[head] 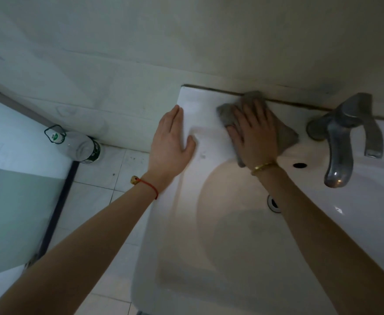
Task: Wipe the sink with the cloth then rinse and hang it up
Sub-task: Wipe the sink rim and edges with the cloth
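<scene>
A white ceramic sink [200,114] fills the lower right, its basin below my hands. A grey cloth [286,137] lies flat on the sink's back ledge, close to the wall. My right hand [254,128] presses down on the cloth with fingers spread, palm flat. My left hand [170,139] rests flat and empty on the sink's left rim, fingers together, pointing toward the wall. A gold bracelet sits on my right wrist and a red string on my left.
A grey metal tap [341,142] stands on the ledge right of the cloth, spout over the basin. The drain [274,203] and overflow hole [299,165] show in the basin. A plastic bottle [79,146] stands on the tiled floor by a glass panel [16,201].
</scene>
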A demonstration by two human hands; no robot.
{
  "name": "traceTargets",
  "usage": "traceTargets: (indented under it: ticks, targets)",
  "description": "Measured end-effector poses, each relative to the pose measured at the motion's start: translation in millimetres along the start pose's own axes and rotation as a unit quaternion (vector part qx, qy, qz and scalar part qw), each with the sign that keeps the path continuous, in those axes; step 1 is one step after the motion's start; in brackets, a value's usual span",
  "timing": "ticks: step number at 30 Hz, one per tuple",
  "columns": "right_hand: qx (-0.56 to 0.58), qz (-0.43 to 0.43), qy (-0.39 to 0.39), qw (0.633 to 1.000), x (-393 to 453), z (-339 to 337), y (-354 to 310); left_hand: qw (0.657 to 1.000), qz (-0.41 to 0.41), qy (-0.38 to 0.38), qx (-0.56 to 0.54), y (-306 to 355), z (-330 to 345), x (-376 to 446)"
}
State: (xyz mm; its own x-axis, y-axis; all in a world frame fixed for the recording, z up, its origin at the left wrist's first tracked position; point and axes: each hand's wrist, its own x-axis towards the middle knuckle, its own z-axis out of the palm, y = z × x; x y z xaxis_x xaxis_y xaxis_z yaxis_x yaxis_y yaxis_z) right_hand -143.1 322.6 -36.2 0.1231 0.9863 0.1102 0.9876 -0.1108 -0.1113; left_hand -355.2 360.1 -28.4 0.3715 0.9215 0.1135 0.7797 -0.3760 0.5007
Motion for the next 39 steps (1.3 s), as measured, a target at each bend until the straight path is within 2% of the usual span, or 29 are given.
traceTargets:
  ticks: [3,7,10,13,19,21,25,28,30,32,34,37,38,39]
  targets:
    - [0.014,-0.069,-0.038,0.997,24.7,3.9,-46.1,1.0,-0.001,0.0,-0.004,-1.5,-0.7,0.1]
    - [0.067,-0.099,-0.037,0.992,16.9,5.5,-47.7,1.0,0.015,0.0,-0.009,-1.8,-4.0,-5.6]
    - [0.074,-0.086,-0.027,0.993,-25.9,17.0,-54.3,0.999,0.039,-0.007,0.009,-6.9,-6.8,-20.4]
    - [0.156,-0.041,-0.053,0.986,-70.2,28.7,-75.5,0.999,0.048,-0.011,0.005,-14.1,-8.2,-32.7]
    - [0.15,-0.018,-0.046,0.988,-53.9,22.7,-74.4,0.999,0.034,-0.005,-0.023,-12.9,-7.6,-34.3]
    - [0.186,0.002,-0.035,0.982,-62.4,22.0,-82.4,0.999,0.034,-0.003,-0.018,-12.6,-8.1,-33.9]
    - [0.251,-0.05,-0.047,0.966,-117.2,21.5,-96.7,0.999,0.029,-0.006,-0.024,-9.9,-9.7,-33.2]
    - [0.203,-0.085,-0.049,0.974,-95.9,22.5,-81.4,0.999,0.027,-0.005,-0.03,-10.9,-8.8,-33.7]
    - [0.141,-0.053,-0.031,0.988,-67.5,24.1,-76.3,0.999,0.025,-0.004,-0.032,-11.5,-8.5,-33.6]
    - [0.135,0.001,-0.04,0.99,-62.6,24.8,-78.7,0.999,0.024,-0.006,-0.033,-12.4,-8.7,-33.2]
    - [0.168,-0.014,-0.05,0.984,-81.6,25.3,-86.1,0.999,0.024,-0.003,-0.035,-11.6,-8.8,-33.2]
    - [0.235,-0.093,-0.051,0.966,-115.1,19.7,-83.2,0.999,0.021,-0.001,-0.036,-10.5,-9.8,-33.4]
    - [0.273,-0.083,-0.044,0.957,-118.5,15.6,-79.1,0.999,0.021,-0.001,-0.036,-10.1,-10.3,-33.2]
    - [0.333,-0.039,-0.035,0.941,-116.5,9.0,-75.6,0.999,0.022,0.0,-0.035,-9.9,-10.7,-33.2]
